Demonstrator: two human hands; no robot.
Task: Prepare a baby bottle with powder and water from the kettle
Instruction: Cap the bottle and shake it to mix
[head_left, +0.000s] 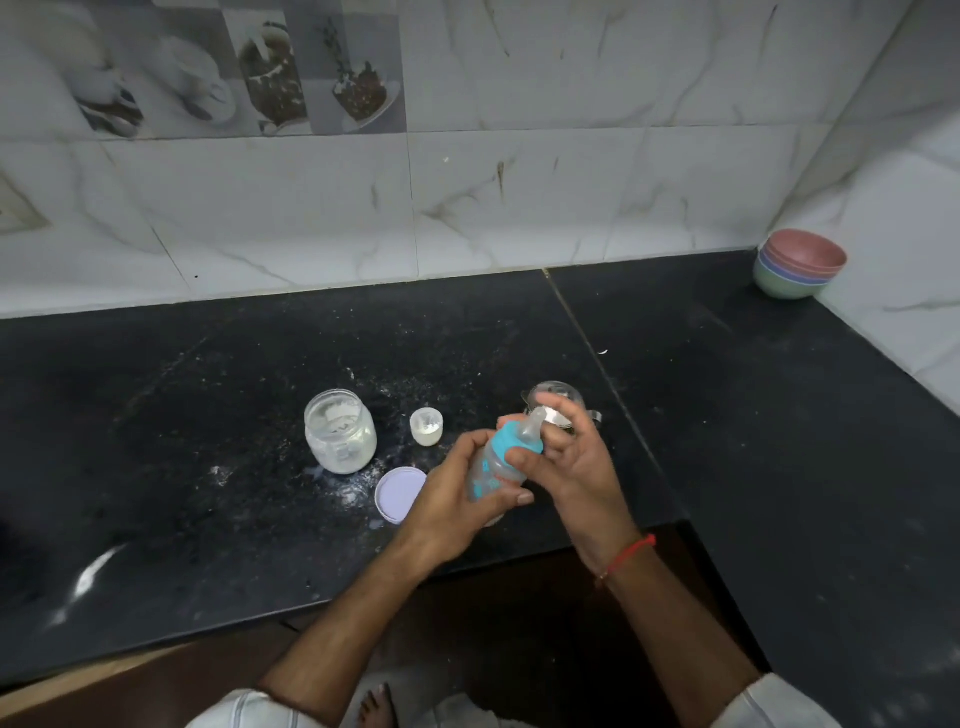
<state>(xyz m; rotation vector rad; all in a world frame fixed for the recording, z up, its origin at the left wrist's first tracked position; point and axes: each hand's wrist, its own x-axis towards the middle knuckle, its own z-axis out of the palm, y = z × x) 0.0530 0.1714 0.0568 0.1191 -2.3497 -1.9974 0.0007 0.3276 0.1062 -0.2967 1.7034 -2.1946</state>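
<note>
I hold a clear baby bottle (485, 475) with a teal collar (511, 439) and a silicone teat over the black counter. My left hand (457, 493) wraps around the bottle's body. My right hand (571, 457) pinches the teal collar with thumb and fingers. An open glass jar of white powder (340, 431) stands to the left, with its lilac lid (399, 492) flat on the counter beside it. A small clear cap (427, 426) sits between jar and bottle. A steel kettle (558, 400) is mostly hidden behind my right hand.
White powder is spilled on the black counter (234, 415) around the jar and lid. Stacked coloured bowls (800, 265) stand in the far right corner against the tiled wall. The counter's front edge steps back near my forearms.
</note>
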